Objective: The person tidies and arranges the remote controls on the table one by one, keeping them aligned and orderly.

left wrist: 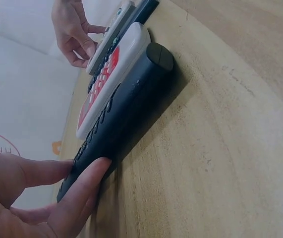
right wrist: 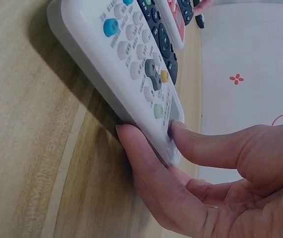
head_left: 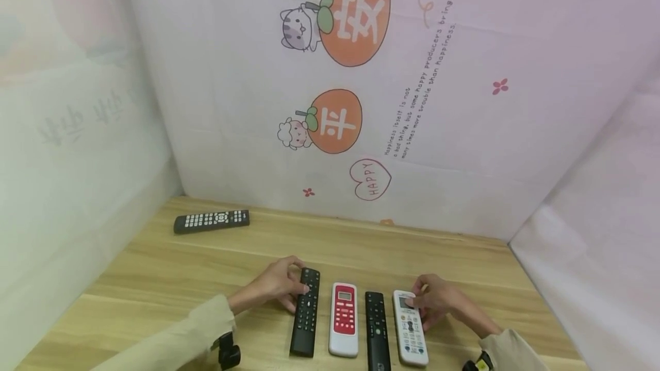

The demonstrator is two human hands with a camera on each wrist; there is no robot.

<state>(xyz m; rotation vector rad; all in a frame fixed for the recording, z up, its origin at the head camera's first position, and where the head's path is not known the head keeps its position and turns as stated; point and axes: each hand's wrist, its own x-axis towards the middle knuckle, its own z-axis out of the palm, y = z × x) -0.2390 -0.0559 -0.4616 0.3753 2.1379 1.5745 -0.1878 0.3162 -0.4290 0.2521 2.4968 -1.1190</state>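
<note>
Four remote controls stand side by side in a row, so several lie near the front of the table. My left hand [head_left: 278, 284] pinches the far end of the leftmost black remote control [head_left: 306, 322], thumb on its buttons and fingers along its side. At the row's right end, my right hand [head_left: 437, 299] pinches the far end of a white remote control [head_left: 411, 334], its thumb over the small screen. Between these two lie a white remote control with a red face [head_left: 344, 343] and a slim black remote control [head_left: 378, 336], neither touched by a hand.
Another black remote control [head_left: 212, 221] with pale buttons lies at the table's back left. White printed sheets [head_left: 247, 102] form walls at the back and both sides of the wooden table [head_left: 309, 239]. Each wrist wears a small black camera [head_left: 228, 351].
</note>
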